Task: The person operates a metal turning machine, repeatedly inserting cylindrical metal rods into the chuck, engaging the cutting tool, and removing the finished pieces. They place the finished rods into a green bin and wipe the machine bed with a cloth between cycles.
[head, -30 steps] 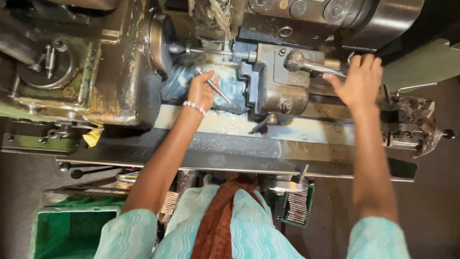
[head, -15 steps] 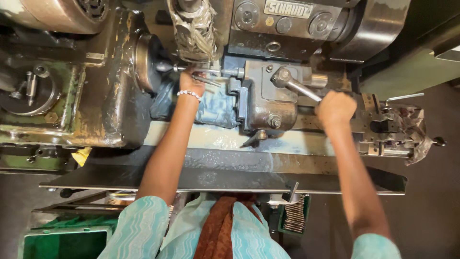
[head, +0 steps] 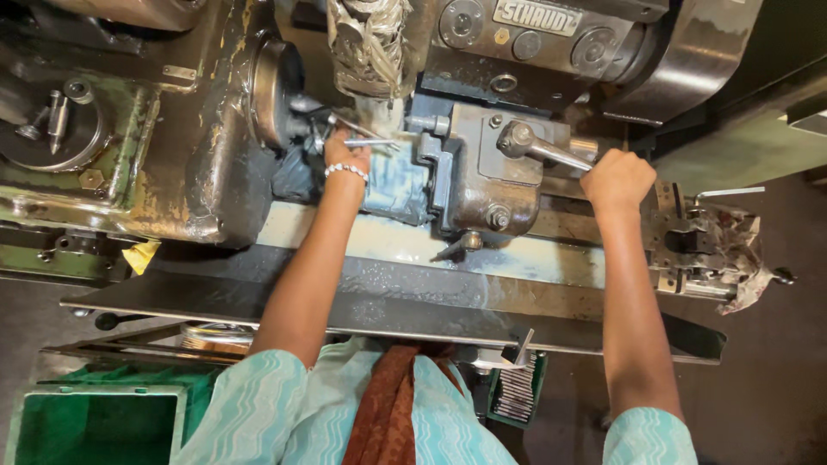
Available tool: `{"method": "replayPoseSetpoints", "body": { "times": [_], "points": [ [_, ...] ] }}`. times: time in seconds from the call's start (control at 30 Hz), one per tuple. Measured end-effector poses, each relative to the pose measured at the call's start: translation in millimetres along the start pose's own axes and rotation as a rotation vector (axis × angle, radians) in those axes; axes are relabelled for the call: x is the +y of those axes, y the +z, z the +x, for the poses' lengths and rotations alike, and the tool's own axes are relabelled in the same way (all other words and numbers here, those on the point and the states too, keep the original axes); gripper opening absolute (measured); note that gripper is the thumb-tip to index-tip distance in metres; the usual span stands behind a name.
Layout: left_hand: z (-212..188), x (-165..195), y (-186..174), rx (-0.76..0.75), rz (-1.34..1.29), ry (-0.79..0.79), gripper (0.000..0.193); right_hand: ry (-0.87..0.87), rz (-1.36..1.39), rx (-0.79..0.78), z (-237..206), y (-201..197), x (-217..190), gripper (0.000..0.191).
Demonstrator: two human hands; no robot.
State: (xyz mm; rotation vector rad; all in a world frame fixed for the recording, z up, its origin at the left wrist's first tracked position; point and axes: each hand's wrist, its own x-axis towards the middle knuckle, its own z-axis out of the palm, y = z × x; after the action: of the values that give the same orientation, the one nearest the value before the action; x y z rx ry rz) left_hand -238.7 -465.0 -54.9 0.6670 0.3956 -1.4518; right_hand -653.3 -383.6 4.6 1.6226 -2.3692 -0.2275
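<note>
Two hands working at once: left hand [head: 346, 153] pinching thin metal rod [head: 372, 142] between round chuck [head: 274, 90] and grey tailstock block [head: 487, 176]; right hand [head: 617, 176] closed around lever handle [head: 544, 151]. Possibly risking pinched fingers if swinging lever while still holding rod so near.

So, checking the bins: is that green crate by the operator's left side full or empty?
Empty as far as visible: the green crate shows only bare inner walls; its bottom edge is cropped.
</note>
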Motion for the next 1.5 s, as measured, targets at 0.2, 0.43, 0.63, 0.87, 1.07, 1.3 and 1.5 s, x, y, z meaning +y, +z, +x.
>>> {"method": "replayPoseSetpoints", "body": {
  "times": [0.2,0.43,0.63,0.87,1.07,1.3,1.5],
  "points": [
    [10.8,8.8,11.5,-0.062,-0.036,0.030,0.026,0.016,0.013,-0.047,1.5,0.7,-2.0,0.022],
    [12.4,6.6,15.7,-0.006,-0.043,-0.075,0.024,-0.059,0.016,0.046,12.1,-4.6,-2.4,0.025],
    [2.2,9.1,22.5,0.014,-0.103,-0.130,0.021,0.048,0.059,-0.041,-42.5,9.0,-6.8,0.028],
    [-0.5,10.9,22.4,-0.005,-0.117,-0.161,0.019,-0.030,0.127,0.231,-47.4,10.3,-2.5,0.022],
    [4.2,17.5,16.6,0.017,0.004,-0.164,0.017,-0.046,0.121,0.611,-74.8,-7.9,1.6,0.045],
    [-61.0,61.6,-39.5,-0.352,1.353,0.390,0.032,0.874,0.795,1.161,-304.0,76.4,47.3,0.044],
    [-199.4,146.3,-92.3,-0.344,2.037,0.887,0.044,0.219,0.886,-0.118,-364.3,160.2,-44.7,0.024]
  ]
}}
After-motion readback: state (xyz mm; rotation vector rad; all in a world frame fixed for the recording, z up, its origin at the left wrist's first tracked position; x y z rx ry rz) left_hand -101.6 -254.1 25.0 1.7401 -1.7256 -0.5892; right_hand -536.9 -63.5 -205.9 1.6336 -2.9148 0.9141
